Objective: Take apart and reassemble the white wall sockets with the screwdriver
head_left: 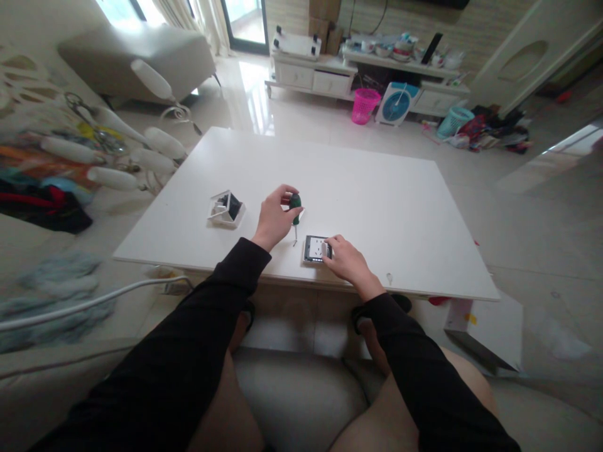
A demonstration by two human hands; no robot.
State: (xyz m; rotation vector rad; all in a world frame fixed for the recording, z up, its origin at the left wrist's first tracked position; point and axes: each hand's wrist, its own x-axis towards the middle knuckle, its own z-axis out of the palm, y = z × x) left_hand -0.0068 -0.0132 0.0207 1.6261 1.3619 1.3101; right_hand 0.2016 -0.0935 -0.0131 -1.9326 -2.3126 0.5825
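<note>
My left hand (277, 216) is closed round the green handle of a screwdriver (295, 210). Its metal shaft points down, and its tip is just above or on the tabletop, where a small dark bit, perhaps a screw, shows. To the right of it lies a wall socket (315, 248), white with slots and a dark frame, near the table's front edge. Fingers of my right hand (343, 256) grip the right side of the socket, covering part of that side.
On the white table (367, 201), a clear-and-white box with dark pieces (227, 208) stands at the left. A small ring-like item (389, 277) lies near the front edge. Lamp arms (160, 144) reach close to the table's left edge. A pink basket (365, 105) is beyond.
</note>
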